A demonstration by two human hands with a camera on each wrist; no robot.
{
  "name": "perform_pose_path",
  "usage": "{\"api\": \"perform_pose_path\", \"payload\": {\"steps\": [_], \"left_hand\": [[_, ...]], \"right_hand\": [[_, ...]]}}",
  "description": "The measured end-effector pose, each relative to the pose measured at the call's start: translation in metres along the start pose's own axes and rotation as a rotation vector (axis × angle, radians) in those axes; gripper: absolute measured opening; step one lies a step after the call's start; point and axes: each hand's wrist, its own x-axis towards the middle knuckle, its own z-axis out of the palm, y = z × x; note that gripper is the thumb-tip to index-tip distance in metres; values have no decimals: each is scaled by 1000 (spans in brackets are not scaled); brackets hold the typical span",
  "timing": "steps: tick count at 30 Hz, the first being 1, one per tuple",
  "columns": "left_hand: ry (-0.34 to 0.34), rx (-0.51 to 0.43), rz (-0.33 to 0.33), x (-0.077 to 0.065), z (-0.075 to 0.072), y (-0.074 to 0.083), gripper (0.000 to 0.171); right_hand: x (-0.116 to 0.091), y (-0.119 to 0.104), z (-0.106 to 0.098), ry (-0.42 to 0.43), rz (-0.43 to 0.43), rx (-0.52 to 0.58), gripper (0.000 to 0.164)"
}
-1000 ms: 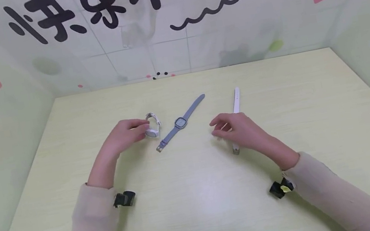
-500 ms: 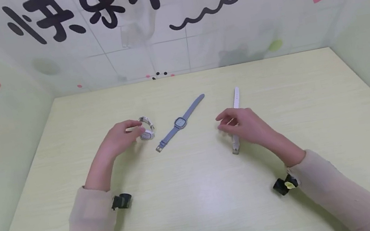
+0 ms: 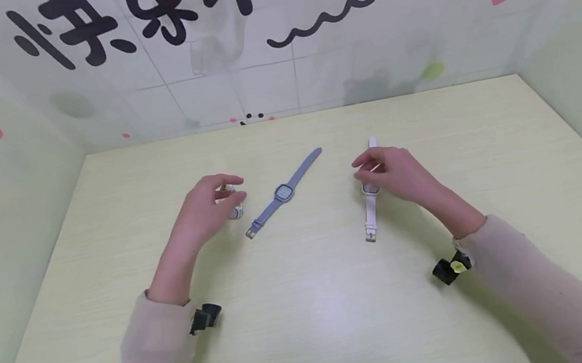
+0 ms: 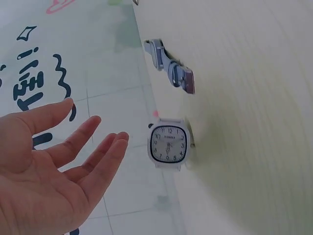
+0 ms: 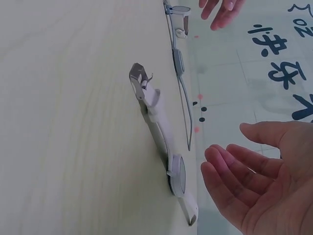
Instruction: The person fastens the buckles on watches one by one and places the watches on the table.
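On the left, the left hand [image 3: 205,209] hangs loose-fingered, grasping nothing, near the looped white watch [image 4: 168,144] standing on the table [image 3: 313,307]. Next, the blue watch [image 3: 284,192] lies slantwise. Farther right, the right hand [image 3: 397,172], fingers loosely bent and ungrasping, hovers above the flat white watch [image 3: 370,213].

The worktop [image 3: 313,307] was pale, with a faint wood grain. Toward its left sat a white watch [image 3: 237,212], strap curled into a loop. Near the middle, a blue watch [image 3: 284,193] lay stretched out slantwise, its buckle end near and left, its other end far and right. Farther right, a whitish watch [image 3: 370,212] lay extended, buckle end nearer.
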Motion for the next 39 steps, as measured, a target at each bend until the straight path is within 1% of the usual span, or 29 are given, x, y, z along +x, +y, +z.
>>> {"api": "perform_pose_path", "payload": {"steps": [4, 8, 11, 15, 20, 27, 32, 34, 35, 39], "left_hand": [[-35, -20, 26, 3, 12, 8, 40], [-88, -44, 75, 7, 26, 15, 40], [-121, -61, 99, 8, 35, 20, 38], [-150, -77, 103, 11, 46, 26, 36], [-180, -83, 125, 14, 59, 31, 36], [-254, -99, 154, 18, 76, 38, 35], [-300, -90, 175, 20, 87, 43, 35], [-309, -83, 179, 20, 89, 45, 34], [-310, -78, 179, 20, 90, 45, 34], [-309, -74, 180, 17, 91, 47, 34]], "right_hand": [[4, 2, -5, 20, 17, -20, 32], [7, 5, -8, 34, 30, -27, 32], [9, 8, -9, 40, 37, -27, 33], [11, 11, -10, 50, 49, -22, 33], [14, 15, -11, 64, 78, -7, 33], [14, 19, -13, 80, 115, -6, 34], [13, 21, -16, 56, 175, 9, 37], [14, 22, -16, 35, 211, 32, 41], [15, 23, -16, 24, 230, 61, 44], [21, 28, -16, -12, 301, 253, 58]]}}
